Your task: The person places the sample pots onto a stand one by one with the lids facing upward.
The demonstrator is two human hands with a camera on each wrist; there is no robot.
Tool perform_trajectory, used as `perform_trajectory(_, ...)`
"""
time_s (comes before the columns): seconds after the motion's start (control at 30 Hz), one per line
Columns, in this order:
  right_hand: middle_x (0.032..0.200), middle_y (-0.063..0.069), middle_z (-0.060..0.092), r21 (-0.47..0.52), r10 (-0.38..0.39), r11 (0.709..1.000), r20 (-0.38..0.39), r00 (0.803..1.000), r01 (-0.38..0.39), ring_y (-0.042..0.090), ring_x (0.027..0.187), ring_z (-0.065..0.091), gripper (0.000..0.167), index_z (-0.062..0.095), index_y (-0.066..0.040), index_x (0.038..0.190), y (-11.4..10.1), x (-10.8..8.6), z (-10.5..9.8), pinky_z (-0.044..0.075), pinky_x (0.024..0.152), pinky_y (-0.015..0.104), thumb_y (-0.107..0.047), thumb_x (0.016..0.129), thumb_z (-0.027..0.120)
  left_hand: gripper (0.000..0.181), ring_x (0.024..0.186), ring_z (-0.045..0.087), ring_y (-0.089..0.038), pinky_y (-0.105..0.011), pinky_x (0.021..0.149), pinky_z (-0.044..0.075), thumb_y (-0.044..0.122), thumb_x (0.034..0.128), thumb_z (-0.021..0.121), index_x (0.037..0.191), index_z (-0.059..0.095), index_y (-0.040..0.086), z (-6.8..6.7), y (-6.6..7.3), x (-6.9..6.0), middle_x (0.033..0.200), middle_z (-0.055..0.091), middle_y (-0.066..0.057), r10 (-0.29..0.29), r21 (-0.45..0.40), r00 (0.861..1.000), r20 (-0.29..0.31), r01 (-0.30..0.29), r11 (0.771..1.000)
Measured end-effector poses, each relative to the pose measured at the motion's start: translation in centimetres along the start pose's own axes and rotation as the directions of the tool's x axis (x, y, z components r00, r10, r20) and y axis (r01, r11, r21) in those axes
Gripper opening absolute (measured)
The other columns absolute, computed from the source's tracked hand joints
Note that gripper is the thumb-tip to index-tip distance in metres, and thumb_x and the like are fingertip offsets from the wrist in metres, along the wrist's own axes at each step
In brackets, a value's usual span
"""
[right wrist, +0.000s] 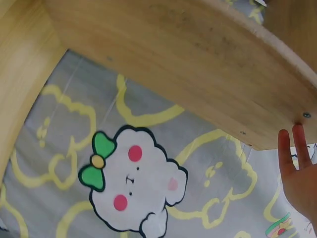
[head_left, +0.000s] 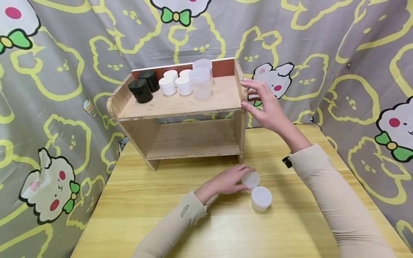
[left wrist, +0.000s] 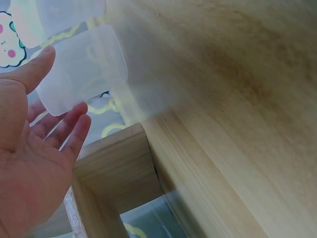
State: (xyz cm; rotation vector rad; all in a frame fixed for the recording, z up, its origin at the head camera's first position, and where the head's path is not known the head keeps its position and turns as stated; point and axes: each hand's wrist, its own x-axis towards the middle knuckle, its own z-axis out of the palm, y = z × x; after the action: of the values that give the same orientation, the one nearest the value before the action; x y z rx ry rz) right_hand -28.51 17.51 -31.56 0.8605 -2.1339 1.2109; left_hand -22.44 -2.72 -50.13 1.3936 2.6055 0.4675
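Observation:
On the table, my left hand (head_left: pixel 227 180) has its thumb and fingers round a frosted plastic jar (left wrist: pixel 81 69) with a pale lid. A second frosted jar (head_left: pixel 261 199) stands right beside it, nearer to me. My right hand (head_left: pixel 266 104) is raised at the right side panel of a small wooden shelf (head_left: pixel 193 139). Its fingertips (right wrist: pixel 298 131) touch the outer face of that panel, and the fingers look fairly straight. The shelf's top board carries two black jars (head_left: pixel 142 91), several small white jars (head_left: pixel 167 86) and two tall translucent jars (head_left: pixel 201 86).
The wooden shelf stands at the back of the light wood table (head_left: pixel 145 222), turned slightly. Its lower board (head_left: pixel 193 138) is bare. A grey curtain (head_left: pixel 106 53) with cartoon animals hangs behind and at both sides. A dark wrist strap (head_left: pixel 286 162) shows at the right sleeve.

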Motion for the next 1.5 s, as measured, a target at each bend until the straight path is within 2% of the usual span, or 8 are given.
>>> perform_trajectory(0.2, 0.149, 0.009, 0.046, -0.049, 0.005, 0.999, 0.028, 1.0, -0.003, 0.025, 0.114, 0.064, 0.056, 0.052, -0.014, 0.149, -0.2, 0.2, -0.4, 0.053, 0.103, 0.048, -0.007, 0.097, 0.072, 0.068, 0.133, 0.054, -0.014, -0.027, 0.108, 0.048, 0.039, 0.0996, 0.069, 0.158, 0.04, 0.02, 0.0, 0.0, -0.1, 0.152, 0.05, 0.001, 0.0, -0.001, 1.0, 0.008, 0.0, 1.0)
perform_trajectory(0.3, 0.149, 0.01, 0.046, -0.046, 0.009, 0.999, 0.029, 1.0, -0.008, 0.026, 0.115, 0.063, 0.057, 0.052, -0.012, 0.148, -0.5, 0.2, -0.4, 0.053, 0.105, 0.036, -0.004, 0.096, 0.072, 0.068, 0.132, 0.054, -0.013, -0.027, 0.107, 0.048, 0.038, 0.0995, 0.069, 0.158, 0.04, 0.02, 0.0, -0.1, -0.1, 0.152, 0.05, 0.001, 0.001, -0.005, 1.0, 0.007, -0.001, 1.0)
perform_trajectory(0.43, 0.149, 0.011, 0.046, -0.022, 0.004, 1.0, 0.023, 1.0, -0.003, 0.026, 0.115, 0.063, 0.057, 0.052, -0.011, 0.148, -0.4, 0.3, -0.3, 0.054, 0.104, 0.038, -0.003, 0.095, 0.072, 0.068, 0.132, 0.054, -0.013, -0.026, 0.108, 0.048, 0.038, 0.0996, 0.069, 0.158, 0.04, 0.02, -0.1, -0.1, -0.1, 0.151, 0.05, 0.001, 0.002, -0.011, 1.0, 0.007, -0.001, 1.0)
perform_trajectory(0.53, 0.149, 0.01, 0.045, 0.005, -0.003, 1.0, 0.024, 1.0, 0.003, 0.027, 0.115, 0.063, 0.057, 0.053, -0.013, 0.148, -0.2, 0.3, -0.4, 0.053, 0.103, 0.051, -0.003, 0.095, 0.072, 0.068, 0.133, 0.054, -0.013, -0.026, 0.109, 0.047, 0.038, 0.0997, 0.069, 0.158, 0.04, 0.019, -0.3, 0.1, -0.2, 0.152, 0.05, 0.0, -0.001, -0.017, 1.0, 0.01, 0.001, 1.0)
perform_trajectory(0.97, 0.151, 0.008, 0.043, 0.022, 0.009, 1.0, 0.031, 0.999, -0.01, 0.028, 0.116, 0.062, 0.058, 0.051, -0.015, 0.149, -0.1, 0.2, -0.4, 0.053, 0.104, 0.051, -0.003, 0.096, 0.071, 0.069, 0.133, 0.053, -0.014, -0.025, 0.109, 0.046, 0.036, 0.0989, 0.07, 0.158, 0.041, 0.016, -1.0, 0.2, -0.5, 0.151, 0.052, -0.002, 0.007, -0.003, 1.0, 0.0, -0.007, 1.0)
perform_trajectory(1.23, 0.152, 0.008, 0.043, 0.025, 0.0, 1.0, 0.027, 1.0, -0.001, 0.027, 0.116, 0.063, 0.056, 0.052, -0.015, 0.149, -0.1, 0.2, -0.3, 0.053, 0.104, 0.049, -0.004, 0.097, 0.07, 0.07, 0.135, 0.053, -0.018, -0.031, 0.11, 0.048, 0.034, 0.0976, 0.073, 0.158, 0.042, 0.016, -3.5, 0.3, -1.1, 0.15, 0.053, -0.005, 0.028, 0.041, 0.998, -0.063, -0.025, 0.999)
perform_trajectory(1.5, 0.153, 0.007, 0.043, 0.028, -0.013, 1.0, 0.017, 1.0, 0.012, 0.025, 0.115, 0.063, 0.056, 0.052, -0.015, 0.149, 0.1, 0.2, -0.2, 0.054, 0.104, 0.049, -0.004, 0.097, 0.07, 0.069, 0.131, 0.056, -0.02, -0.033, 0.109, 0.049, 0.03, 0.0962, 0.075, 0.155, 0.045, 0.012, -7.5, 0.7, -1.6, 0.145, 0.055, -0.007, 0.071, 0.097, 0.988, -0.14, -0.058, 0.994)
